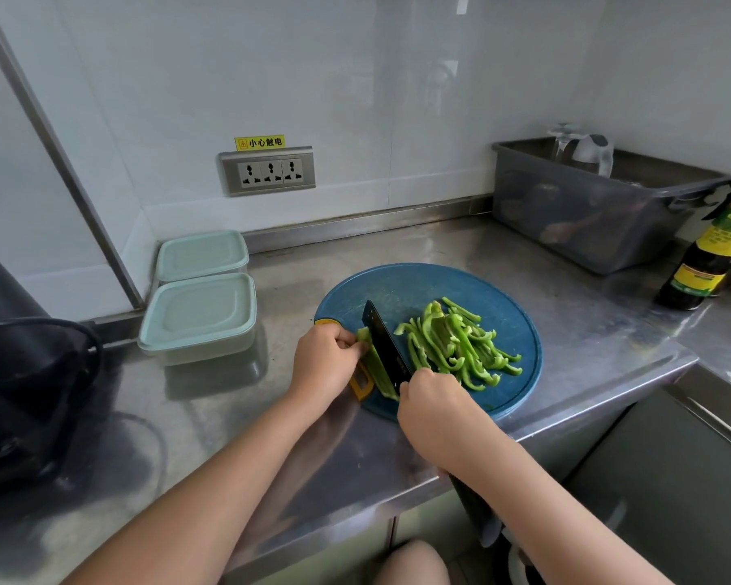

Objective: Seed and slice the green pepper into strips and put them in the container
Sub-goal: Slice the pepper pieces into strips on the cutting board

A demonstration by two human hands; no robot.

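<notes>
On the stainless-steel tabletop (212, 415) lies a round blue plastic cutting board (401, 285) with a yellow tab on its left rim. The left hand (326, 361) rests at the board's left edge, its fingers (346, 340) curled down and pinching the uncut piece of green pepper (370, 361), which lies flat on the board. The right hand (435, 403) sits at the near edge of the board, clenched round the handle of a black-bladed kitchen knife (383, 339). The blade stands on edge just right of the left fingertips and touches the pepper piece. Right of the blade, a loose pile of green pepper strips (456, 344) covers the middle of the board.

Left of the board, apart from it, two pale green lidded plastic containers sit one behind the other against the wall: the near container (199, 316) and the far container (202, 255), both closed. On the far right stands a grey translucent plastic bin (587, 213), and near it a dark sauce bottle with a yellow-green label (710, 255). A triple wall socket (269, 171) is set in the white wall under a yellow warning sticker (259, 142).
</notes>
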